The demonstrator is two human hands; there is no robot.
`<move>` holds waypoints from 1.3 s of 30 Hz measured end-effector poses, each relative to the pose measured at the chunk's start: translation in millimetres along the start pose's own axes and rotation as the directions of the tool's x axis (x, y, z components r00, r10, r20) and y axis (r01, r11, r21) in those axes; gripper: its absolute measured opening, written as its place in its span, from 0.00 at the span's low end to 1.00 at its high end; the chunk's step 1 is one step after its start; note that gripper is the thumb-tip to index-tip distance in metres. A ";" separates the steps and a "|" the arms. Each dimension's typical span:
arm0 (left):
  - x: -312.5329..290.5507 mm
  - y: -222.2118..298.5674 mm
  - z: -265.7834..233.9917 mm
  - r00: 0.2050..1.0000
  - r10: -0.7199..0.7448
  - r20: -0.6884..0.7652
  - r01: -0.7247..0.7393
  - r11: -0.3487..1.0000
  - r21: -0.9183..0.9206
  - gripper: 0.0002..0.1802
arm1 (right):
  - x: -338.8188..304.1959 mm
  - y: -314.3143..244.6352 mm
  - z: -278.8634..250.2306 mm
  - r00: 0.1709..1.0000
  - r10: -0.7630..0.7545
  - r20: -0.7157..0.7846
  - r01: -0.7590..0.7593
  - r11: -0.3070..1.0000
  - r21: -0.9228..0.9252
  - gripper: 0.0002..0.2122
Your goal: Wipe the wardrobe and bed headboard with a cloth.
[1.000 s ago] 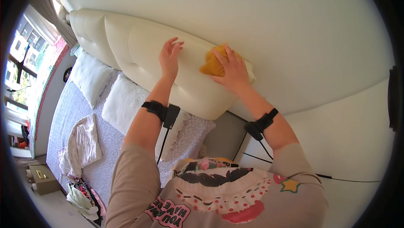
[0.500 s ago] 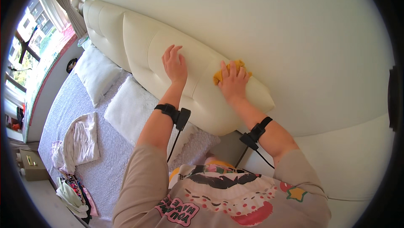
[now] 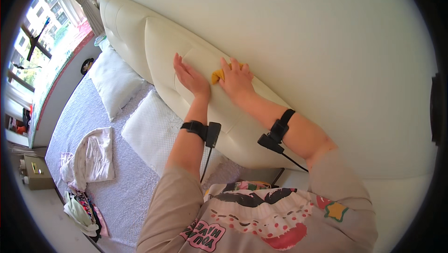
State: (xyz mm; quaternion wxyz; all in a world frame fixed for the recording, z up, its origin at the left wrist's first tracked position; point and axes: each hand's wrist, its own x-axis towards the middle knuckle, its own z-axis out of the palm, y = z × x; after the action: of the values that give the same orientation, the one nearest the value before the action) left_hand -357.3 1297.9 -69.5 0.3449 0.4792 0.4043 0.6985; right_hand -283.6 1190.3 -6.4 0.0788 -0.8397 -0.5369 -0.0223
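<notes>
A cream padded headboard (image 3: 170, 43) runs from the far left toward the near right along the wall. My right hand (image 3: 237, 82) presses a yellow cloth (image 3: 217, 75) against its upper part; the cloth is bunched under the palm and fingers and partly hidden by them. To the left of it, my left hand (image 3: 190, 79) is open over the headboard's front face, fingers extended and holding nothing. Whether the left palm touches the padding I cannot tell. Both forearms wear black straps with small boxes and cables.
White pillows (image 3: 148, 124) lean below the headboard on a bed with a lavender cover (image 3: 126, 197). A folded pale garment (image 3: 95, 155) and a heap of clothes (image 3: 84, 213) lie at the left. Beyond the bed are a window ledge (image 3: 63, 73) and a small cabinet (image 3: 38, 172).
My right hand has slid the cloth leftward along the headboard, closer to my left hand. The left hand has turned and lowered slightly. The whole view has shifted a little.
</notes>
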 end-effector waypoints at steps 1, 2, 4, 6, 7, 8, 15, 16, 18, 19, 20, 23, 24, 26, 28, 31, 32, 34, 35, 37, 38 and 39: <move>4.2 19.0 -3.9 1.000 -0.016 0.018 0.015 0.999 0.035 0.23 | 10.3 -7.9 -8.8 1.000 -0.014 0.002 0.014 0.999 0.029 0.34; 2.9 30.3 -6.5 0.999 -0.040 0.037 0.037 0.997 0.069 0.24 | 18.7 -14.2 -16.0 1.000 -0.024 0.008 0.023 0.998 0.053 0.33; 1.4 50.2 -11.3 0.999 -0.041 0.030 0.038 0.995 0.096 0.25 | 34.8 -30.0 -33.8 0.998 -0.048 0.034 0.046 0.996 0.072 0.32; 2.5 67.2 -14.9 0.999 -0.041 0.019 0.038 0.991 0.129 0.27 | 55.7 -48.3 -49.3 0.995 -0.079 0.063 0.073 0.993 0.096 0.30; 6.7 78.9 -14.8 0.999 -0.014 0.043 0.006 0.983 0.183 0.27 | 70.2 -58.8 -60.4 0.992 -0.093 0.086 0.084 0.991 0.101 0.31; 11.6 89.8 -10.7 0.997 0.002 0.076 -0.019 0.973 0.232 0.28 | 87.0 -65.0 -70.4 0.989 -0.096 0.111 0.085 0.992 0.099 0.31; 22.2 117.8 -0.3 0.994 0.069 0.080 -0.090 0.953 0.288 0.28 | 225.1 -69.9 -68.8 0.986 -0.155 -0.053 0.155 0.778 0.609 0.30; 20.1 108.9 0.6 0.995 0.033 0.095 -0.056 0.966 0.254 0.28 | 241.7 -68.4 -61.7 0.986 -0.157 -0.046 0.152 0.775 0.613 0.30; 22.1 75.5 -6.5 0.996 0.002 0.093 -0.025 0.969 0.245 0.27 | 265.6 -82.8 -43.5 0.895 -0.340 -0.290 0.447 0.706 0.550 0.26; 22.4 60.1 -2.6 0.995 0.046 0.094 -0.069 0.963 0.261 0.26 | 274.4 -78.5 -25.2 0.895 -0.340 -0.289 0.446 0.705 0.552 0.26; 21.9 45.8 1.7 0.991 0.090 0.098 -0.114 0.955 0.274 0.26 | 280.4 -72.5 -7.1 0.915 -0.396 -0.073 0.358 0.716 0.599 0.23; 14.7 23.5 8.9 0.990 0.107 0.094 -0.126 0.964 0.232 0.24 | 278.3 -47.0 29.3 0.926 -0.358 0.120 0.210 0.751 0.626 0.19; 13.9 20.7 12.4 0.989 0.098 0.107 -0.120 0.967 0.225 0.24 | 275.1 -30.7 31.2 0.915 -0.386 0.113 0.268 0.795 0.545 0.20; 16.8 20.7 8.7 0.981 0.165 0.100 -0.186 0.947 0.261 0.22 | 254.0 -22.5 22.1 0.900 -0.416 0.130 0.315 0.826 0.467 0.21; 14.4 28.6 -0.8 0.984 0.150 0.100 -0.172 0.944 0.280 0.21 | 218.8 -17.0 3.2 0.882 -0.390 0.265 0.267 0.876 0.401 0.22; -4.4 36.8 2.4 0.986 0.128 0.105 -0.151 0.955 0.257 0.18 | 162.2 28.2 -6.3 0.887 -0.365 0.282 0.246 0.891 0.381 0.23; -8.0 29.1 0.4 0.983 0.151 0.099 -0.174 0.943 0.285 0.17 | 143.5 41.9 -4.9 0.884 -0.360 0.299 0.218 0.882 0.417 0.24; -14.2 10.7 -2.5 0.972 0.214 0.100 -0.236 0.914 0.331 0.14 | 110.1 68.9 0.9 0.872 -0.368 0.323 0.215 0.880 0.424 0.24; -16.3 1.9 -0.3 0.970 0.212 0.121 -0.241 0.917 0.318 0.14 | 96.6 85.4 4.9 0.852 -0.391 0.349 0.224 0.874 0.431 0.24; -20.2 -18.2 7.6 0.965 0.226 0.137 -0.260 0.903 0.342 0.14 | 69.6 113.9 12.3 0.867 -0.353 0.351 0.165 0.869 0.466 0.25; -22.6 -29.2 13.1 0.957 0.253 0.141 -0.287 0.894 0.344 0.13 | 56.9 126.9 12.5 0.865 -0.327 0.380 0.139 0.885 0.445 0.25; -24.5 -40.5 18.3 0.955 0.250 0.160 -0.290 0.897 0.332 0.13 | 44.4 138.7 13.3 0.862 -0.301 0.408 0.114 0.899 0.423 0.25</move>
State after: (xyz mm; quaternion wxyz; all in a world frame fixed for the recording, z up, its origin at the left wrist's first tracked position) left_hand -328.7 1298.5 -111.4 0.1758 0.6235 0.4320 0.6274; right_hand -140.0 1175.3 -29.2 0.1087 -0.7242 -0.6225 0.2761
